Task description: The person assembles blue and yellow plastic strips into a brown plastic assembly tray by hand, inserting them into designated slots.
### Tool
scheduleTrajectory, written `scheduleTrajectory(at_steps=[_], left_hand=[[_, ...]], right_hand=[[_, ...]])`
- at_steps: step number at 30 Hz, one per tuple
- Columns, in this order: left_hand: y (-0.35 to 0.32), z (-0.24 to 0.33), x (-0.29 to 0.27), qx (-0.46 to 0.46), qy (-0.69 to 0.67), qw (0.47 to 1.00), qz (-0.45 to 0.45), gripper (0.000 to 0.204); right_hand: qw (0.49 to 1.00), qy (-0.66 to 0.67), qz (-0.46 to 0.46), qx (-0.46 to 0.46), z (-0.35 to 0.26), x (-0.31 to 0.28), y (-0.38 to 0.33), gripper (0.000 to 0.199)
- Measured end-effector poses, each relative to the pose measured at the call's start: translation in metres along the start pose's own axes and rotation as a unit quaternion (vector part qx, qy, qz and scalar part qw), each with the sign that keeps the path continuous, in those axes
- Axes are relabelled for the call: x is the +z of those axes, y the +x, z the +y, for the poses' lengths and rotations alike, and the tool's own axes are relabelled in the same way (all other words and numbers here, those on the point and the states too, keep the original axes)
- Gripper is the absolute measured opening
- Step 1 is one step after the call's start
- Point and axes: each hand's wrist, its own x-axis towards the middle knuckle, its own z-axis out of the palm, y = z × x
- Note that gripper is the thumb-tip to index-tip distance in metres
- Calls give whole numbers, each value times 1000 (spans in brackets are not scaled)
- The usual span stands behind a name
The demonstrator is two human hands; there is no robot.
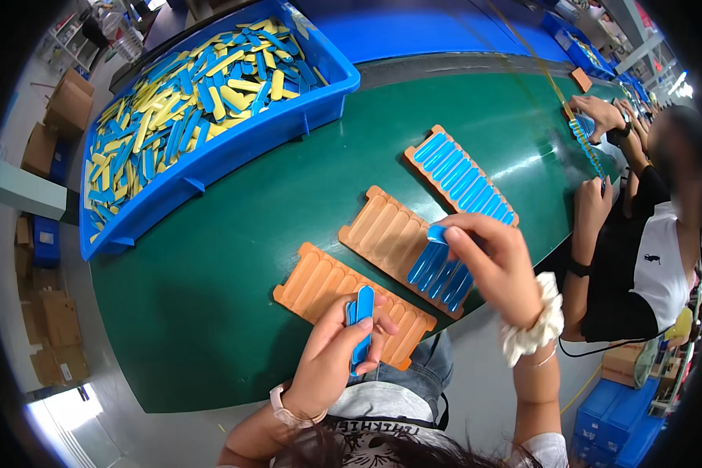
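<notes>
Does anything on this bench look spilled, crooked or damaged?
Nothing stands out. The blue and yellow strips lie jumbled, but inside the blue bin. In the far tray, blue strips lie side by side. No damage shows on the three orange-brown trays, though the left hand and right hand hide parts.

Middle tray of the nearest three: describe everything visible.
The middle tray is orange-brown, perhaps wooden, with notched corners and parallel, round-ended slots. Slots toward its upper left are bare; glossy blue strips lie in those toward its lower right. It lies flat and slanted on the green table. The right hand hides part of its edge; contact is unclear.
</notes>
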Motion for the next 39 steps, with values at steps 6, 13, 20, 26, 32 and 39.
scheduleTrajectory(at_steps=[6,13,20,26,32,39], left_hand=[[1,3,5,-15,83,996,-26,25],[0,6,5,-17,88,996,-2,22],[3,2,1,-3,91,996,-7,24],[0,3,7,-3,92,996,14,21],[-3,4,4,13,120,992,-23,17],[-2,-3,-4,65,146,987,-6,20]], right_hand=[[964,-255,-67,-18,4,-26,35,20],[955,-272,-110,-33,3,-17,37,24],[982,-170,-83,27,2,-16,35,18],[968,-238,-49,-65,14,-6,31,22],[964,-235,-17,-121,4,6,15,24],[973,2,-232,-4,-15,11,-10,20]])
